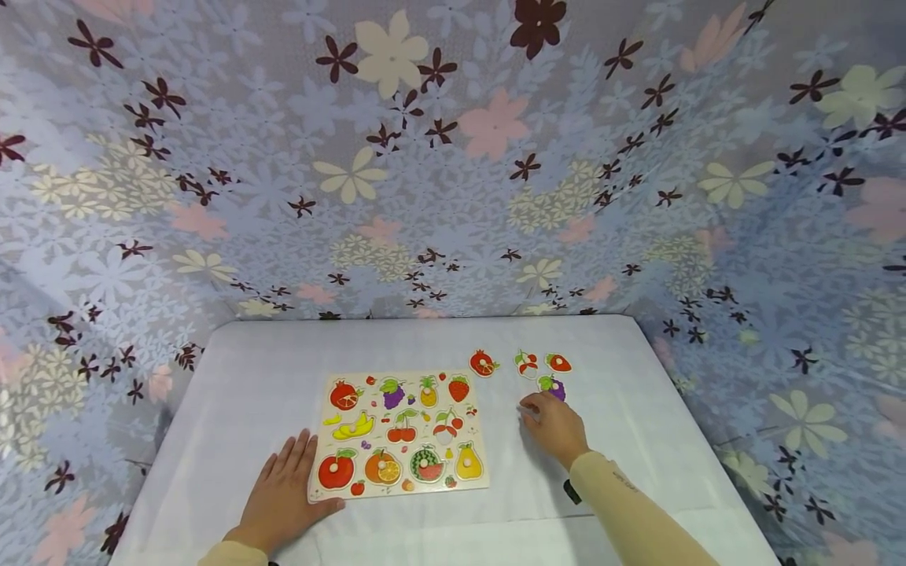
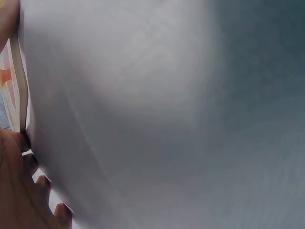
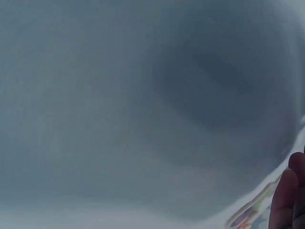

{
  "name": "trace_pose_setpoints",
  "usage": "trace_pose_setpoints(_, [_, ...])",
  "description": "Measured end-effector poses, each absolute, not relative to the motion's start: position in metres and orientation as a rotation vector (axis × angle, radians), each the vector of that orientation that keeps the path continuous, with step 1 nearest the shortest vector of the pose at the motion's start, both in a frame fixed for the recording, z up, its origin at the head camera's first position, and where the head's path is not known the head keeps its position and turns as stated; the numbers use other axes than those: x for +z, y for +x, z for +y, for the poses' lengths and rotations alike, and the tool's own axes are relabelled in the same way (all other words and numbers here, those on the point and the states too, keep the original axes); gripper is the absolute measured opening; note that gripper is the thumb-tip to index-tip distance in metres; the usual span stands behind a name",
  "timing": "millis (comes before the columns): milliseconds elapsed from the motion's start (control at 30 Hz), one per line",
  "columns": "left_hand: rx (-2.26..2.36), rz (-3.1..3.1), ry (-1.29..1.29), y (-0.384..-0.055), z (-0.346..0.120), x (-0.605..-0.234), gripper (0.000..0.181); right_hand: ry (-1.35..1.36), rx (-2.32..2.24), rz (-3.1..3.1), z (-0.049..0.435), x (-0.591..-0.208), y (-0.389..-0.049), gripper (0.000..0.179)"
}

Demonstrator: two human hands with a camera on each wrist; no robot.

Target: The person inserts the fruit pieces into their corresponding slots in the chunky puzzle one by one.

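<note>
A wooden fruit puzzle board (image 1: 419, 490) lies flat on the white-covered table. My left hand (image 1: 283, 491) rests beside its left edge, fingers straight and thumb along the lower left corner. In the left wrist view the fingers (image 2: 42, 188) lie by the board's edge. To the right of the board is my right hand (image 1: 555, 431), fingers loosely bent, with nothing visible between them. Just beyond its knuckles lies a grape piece (image 1: 557, 389), partly hidden by the hand. The right wrist view catches only fingertips (image 3: 285, 193) at the lower right.
Behind the grape piece lie a cherry piece (image 1: 526, 363) and a strawberry piece (image 1: 559, 362). A pomegranate piece (image 1: 483, 363) sits by the board's upper right corner. Floral cloth (image 1: 453, 196) hangs around the table's back and sides.
</note>
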State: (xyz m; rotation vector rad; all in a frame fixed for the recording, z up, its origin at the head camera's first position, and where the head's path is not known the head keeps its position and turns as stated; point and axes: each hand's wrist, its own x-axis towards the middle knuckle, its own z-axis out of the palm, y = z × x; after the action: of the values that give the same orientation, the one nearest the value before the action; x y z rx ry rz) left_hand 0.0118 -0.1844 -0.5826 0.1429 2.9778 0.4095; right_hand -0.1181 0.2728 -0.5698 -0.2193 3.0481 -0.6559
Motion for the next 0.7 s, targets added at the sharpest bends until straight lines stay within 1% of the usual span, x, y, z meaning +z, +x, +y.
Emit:
trace_pose_setpoints(233, [0.42, 2.96, 0.13, 0.012, -0.186, -0.583, 0.124, -0.101, -0.641, 3.093, 0.299, -0.573, -0.124, 0.02])
trace_pose_setpoints(367, [0.407, 2.977, 0.131, 0.012, -0.188, -0.587, 0.125, -0.019, -0.616, 3.117, 0.31, -0.574, -0.133, 0.026])
trace_pose_setpoints(500, [0.388, 2.981, 0.136, 0.012, -0.19, -0.589, 0.126, 0.043, -0.553, 3.12, 0.316, -0.575, -0.144, 0.032])
trace_pose_setpoints(700, [0.384, 2.962, 0.134, 0.011, -0.189, -0.589, 0.125, 0.06, -0.507, 3.117, 0.316, -0.579, -0.152, 0.035])
